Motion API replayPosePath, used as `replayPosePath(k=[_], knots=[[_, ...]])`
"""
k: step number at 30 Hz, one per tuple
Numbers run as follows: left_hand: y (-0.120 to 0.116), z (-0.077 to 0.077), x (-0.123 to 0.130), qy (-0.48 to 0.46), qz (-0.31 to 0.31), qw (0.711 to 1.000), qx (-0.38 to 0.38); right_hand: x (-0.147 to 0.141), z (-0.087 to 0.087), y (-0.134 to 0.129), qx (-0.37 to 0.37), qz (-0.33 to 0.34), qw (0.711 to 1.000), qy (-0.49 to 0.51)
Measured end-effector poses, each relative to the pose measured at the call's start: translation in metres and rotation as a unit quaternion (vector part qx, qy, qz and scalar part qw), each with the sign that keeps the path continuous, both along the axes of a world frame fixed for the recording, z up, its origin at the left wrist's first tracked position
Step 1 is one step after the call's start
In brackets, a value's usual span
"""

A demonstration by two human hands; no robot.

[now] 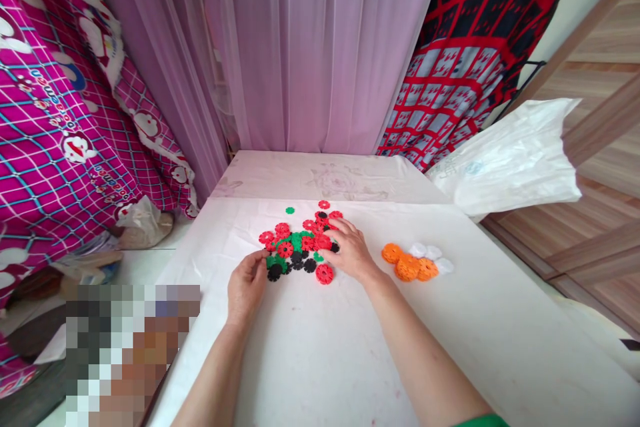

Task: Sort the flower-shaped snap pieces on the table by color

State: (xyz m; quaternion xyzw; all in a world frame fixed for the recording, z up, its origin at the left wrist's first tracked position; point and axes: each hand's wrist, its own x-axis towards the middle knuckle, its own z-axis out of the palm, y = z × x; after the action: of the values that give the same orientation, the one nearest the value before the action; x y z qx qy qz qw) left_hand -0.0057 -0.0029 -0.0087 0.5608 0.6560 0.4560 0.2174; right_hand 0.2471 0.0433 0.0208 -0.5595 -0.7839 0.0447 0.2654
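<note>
A mixed pile of notched plastic discs lies on the white-covered table, with red discs (285, 249), green discs (297, 241) and black discs (298, 260) overlapping. At the pile's left edge is my left hand (247, 280), its thumb and fingers pinched together beside the green and black pieces. Whatever sits between those fingertips is too small to make out. Over the right side of the pile reaches my right hand (351, 248), fingers apart, close to red and black pieces. A single red disc (325, 274) lies just in front of the pile.
Orange discs (408, 267) and white discs (431, 251) form a separate group on the right of the table (310, 353). One green disc (290, 211) lies behind the pile. A white plastic bag (510, 157) stands at the right edge; purple curtains (310, 47) hang behind.
</note>
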Motion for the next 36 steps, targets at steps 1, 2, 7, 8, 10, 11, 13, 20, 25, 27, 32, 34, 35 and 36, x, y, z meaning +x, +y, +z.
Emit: replayPosePath(k=[1, 2, 7, 8, 10, 11, 13, 20, 25, 27, 32, 34, 35, 36], knots=[[0.000, 0.000, 0.000, 0.001, -0.001, 1.000, 0.000, 0.001, -0.002, -0.009, 0.011, -0.010, 1.000, 0.020], [0.000, -0.001, 0.000, 0.002, -0.002, 1.000, 0.000, 0.002, -0.005, -0.019, 0.020, -0.018, 0.999, 0.036], [0.001, -0.004, 0.000, 0.011, -0.005, 1.000, -0.007, -0.005, -0.018, -0.063, 0.037, -0.044, 0.998, 0.037], [0.001, -0.004, 0.000, 0.010, -0.004, 1.000, -0.005, -0.006, -0.019, -0.067, 0.040, -0.050, 0.997, 0.031], [0.001, -0.005, -0.001, 0.009, -0.005, 1.000, -0.001, -0.008, -0.020, -0.069, 0.044, -0.060, 0.997, 0.023], [0.001, -0.005, -0.001, 0.008, -0.005, 1.000, 0.001, -0.009, -0.020, -0.068, 0.044, -0.064, 0.997, 0.021], [0.002, -0.005, -0.001, 0.008, -0.006, 1.000, 0.001, -0.009, -0.021, -0.065, 0.044, -0.067, 0.997, 0.019], [0.001, -0.002, 0.001, 0.000, -0.006, 1.000, -0.005, -0.013, -0.021, -0.065, 0.052, -0.061, 0.997, 0.003], [0.001, -0.005, 0.000, 0.000, -0.008, 1.000, -0.007, -0.012, -0.021, -0.066, 0.042, -0.054, 0.998, -0.007], [0.001, -0.006, -0.001, 0.000, -0.008, 1.000, -0.008, -0.011, -0.021, -0.066, 0.042, -0.051, 0.998, -0.008], [0.001, -0.006, -0.001, 0.004, -0.004, 1.000, -0.014, -0.010, -0.022, -0.066, 0.033, -0.043, 0.998, -0.013], [0.001, -0.005, -0.001, 0.004, -0.006, 1.000, -0.013, -0.010, -0.022, -0.066, 0.031, -0.042, 0.999, -0.015], [0.000, -0.005, -0.001, 0.003, -0.006, 1.000, -0.012, -0.010, -0.022, -0.066, 0.031, -0.041, 0.999, -0.015], [0.000, -0.005, -0.001, 0.003, -0.006, 1.000, -0.010, -0.010, -0.023, -0.066, 0.032, -0.040, 0.999, -0.015]])
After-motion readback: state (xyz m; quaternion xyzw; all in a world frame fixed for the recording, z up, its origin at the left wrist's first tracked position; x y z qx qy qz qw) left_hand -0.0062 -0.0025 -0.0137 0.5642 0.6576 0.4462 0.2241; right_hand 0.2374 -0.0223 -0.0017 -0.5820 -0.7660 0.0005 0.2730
